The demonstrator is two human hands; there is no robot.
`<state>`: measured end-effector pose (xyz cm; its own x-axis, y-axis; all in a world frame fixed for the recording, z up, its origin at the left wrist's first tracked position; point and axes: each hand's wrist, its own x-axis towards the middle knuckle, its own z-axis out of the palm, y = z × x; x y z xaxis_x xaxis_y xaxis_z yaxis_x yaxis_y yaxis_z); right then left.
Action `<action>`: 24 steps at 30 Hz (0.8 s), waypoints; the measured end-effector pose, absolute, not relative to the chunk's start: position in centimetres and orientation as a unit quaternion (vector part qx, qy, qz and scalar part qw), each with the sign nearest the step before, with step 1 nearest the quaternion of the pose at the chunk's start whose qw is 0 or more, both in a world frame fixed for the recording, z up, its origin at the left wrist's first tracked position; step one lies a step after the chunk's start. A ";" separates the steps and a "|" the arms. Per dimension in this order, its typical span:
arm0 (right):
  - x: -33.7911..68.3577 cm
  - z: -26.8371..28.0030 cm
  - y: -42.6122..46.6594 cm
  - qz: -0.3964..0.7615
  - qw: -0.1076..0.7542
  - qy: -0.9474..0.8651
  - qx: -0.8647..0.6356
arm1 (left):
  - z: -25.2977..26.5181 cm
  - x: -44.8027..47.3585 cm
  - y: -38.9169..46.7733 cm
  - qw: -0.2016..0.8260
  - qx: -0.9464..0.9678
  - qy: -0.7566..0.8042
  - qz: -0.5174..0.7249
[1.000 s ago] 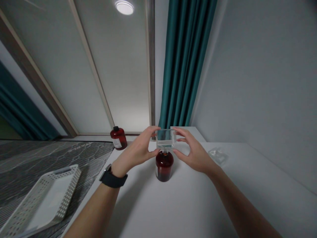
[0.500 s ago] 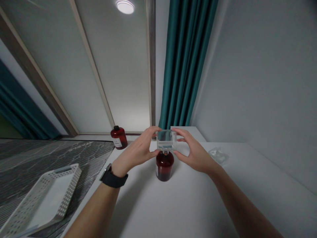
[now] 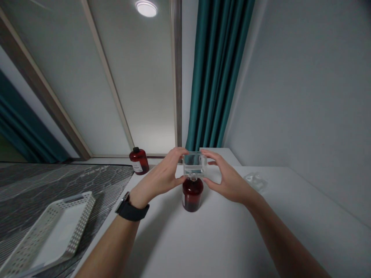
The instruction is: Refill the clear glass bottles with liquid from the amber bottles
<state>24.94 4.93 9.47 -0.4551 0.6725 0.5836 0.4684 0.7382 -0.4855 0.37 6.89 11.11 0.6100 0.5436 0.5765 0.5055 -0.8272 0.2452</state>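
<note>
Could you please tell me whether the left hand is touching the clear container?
Touching: the head view shows the left hand meeting the left edge of the clear container with its fingers, no gap showing at the upper corner.

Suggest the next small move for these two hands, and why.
Probably steady the clear box level before letting go: the left hand and right hand hold its opposite sides, and it appears just above the nearer red bottle, though whether they touch is hard to tell.

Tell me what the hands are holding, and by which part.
A clear box-shaped object, held by its two ends: the left hand grips its left end, the right hand its right end.
</note>
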 end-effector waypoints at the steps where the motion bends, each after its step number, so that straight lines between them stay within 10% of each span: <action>1: 25.0 9.5 4.9 0.128 0.397 -0.844 -0.337 | 11.1 0.4 6.9 0.027 0.897 0.292 0.330; 24: 24.9 9.9 4.8 0.108 0.385 -0.858 -0.323 | 11.9 0.6 6.0 -0.028 0.912 0.279 0.301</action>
